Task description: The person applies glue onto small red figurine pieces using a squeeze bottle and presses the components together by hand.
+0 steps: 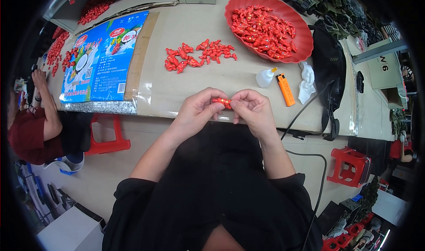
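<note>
Near the table's front edge, my left hand (201, 108) and my right hand (254, 110) hold a small red figurine (222, 102) with gold marks between them. Thumbs and fingertips pinch it at either end, covering part of it. Beyond my hands lie two loose clusters of similar red pieces, one at the left (180, 59) and one at the right (216, 51). To the right of my right hand are a small white squeeze bottle (264, 79) with a yellow tip, an orange tool (286, 90) with a black end, and a crumpled white tissue (306, 83).
A red scalloped bowl (305, 42) heaped with red pieces stands far right. A black bag (331, 65) and cable (324, 171) are at the right. Blue printed cardboard (108, 56) covers the table's left, where another person (37, 129) sits. Red stools (108, 138) stand on the floor.
</note>
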A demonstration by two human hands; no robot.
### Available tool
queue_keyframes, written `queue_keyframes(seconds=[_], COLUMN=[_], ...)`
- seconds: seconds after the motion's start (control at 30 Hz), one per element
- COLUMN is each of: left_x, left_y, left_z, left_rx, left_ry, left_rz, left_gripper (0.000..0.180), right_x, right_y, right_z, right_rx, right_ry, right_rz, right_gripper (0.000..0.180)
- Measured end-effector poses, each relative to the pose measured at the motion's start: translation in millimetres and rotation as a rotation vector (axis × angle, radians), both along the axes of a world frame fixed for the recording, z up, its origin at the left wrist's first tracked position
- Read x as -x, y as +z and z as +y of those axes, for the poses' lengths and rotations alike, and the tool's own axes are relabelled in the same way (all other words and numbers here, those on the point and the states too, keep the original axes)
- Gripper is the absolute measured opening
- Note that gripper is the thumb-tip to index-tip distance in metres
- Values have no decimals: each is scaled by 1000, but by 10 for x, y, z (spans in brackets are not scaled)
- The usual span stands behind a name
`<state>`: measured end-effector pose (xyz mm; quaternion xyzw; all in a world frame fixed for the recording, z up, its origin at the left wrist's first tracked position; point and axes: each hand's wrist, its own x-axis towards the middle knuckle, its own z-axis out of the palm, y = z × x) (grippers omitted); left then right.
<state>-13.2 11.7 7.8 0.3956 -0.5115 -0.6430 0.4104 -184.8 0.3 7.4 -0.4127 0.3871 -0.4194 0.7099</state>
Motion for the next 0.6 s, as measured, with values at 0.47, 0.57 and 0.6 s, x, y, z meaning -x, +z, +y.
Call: queue_keyframes(seconds=[0.47, 0.57, 0.6], left_x=[4, 64, 77], left_y=[-12, -3, 1], left_z=[3, 50, 61], left_rx=[47, 20, -15], left_ry=[12, 82, 131], left_rz=[-55, 29, 95], left_gripper=[10, 12, 14], right_x=[2, 25, 13], right_y=[36, -42, -47], right_z=[-9, 29, 47], right_rx=[-57, 27, 30], right_ry=[6, -42, -41], right_rz=[-36, -130, -132], right_gripper=[5, 5, 5])
